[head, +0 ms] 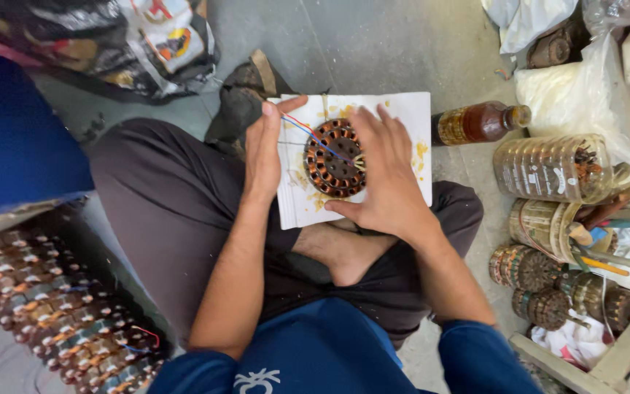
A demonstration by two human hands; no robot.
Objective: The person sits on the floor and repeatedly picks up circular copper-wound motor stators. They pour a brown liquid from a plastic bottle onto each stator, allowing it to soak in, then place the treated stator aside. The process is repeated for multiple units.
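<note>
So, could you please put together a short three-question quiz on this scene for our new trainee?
1. True or false: the round copper-wound stator rests on a white board across the person's lap.
2. Which hand lies along the stator's left side? A) left hand B) right hand
3. Fill in: beside the board's right edge, a brown ______ lies on its side on the floor.

Key
1. True.
2. A; the right hand cups the stator's right side.
3. Bottle.
</note>
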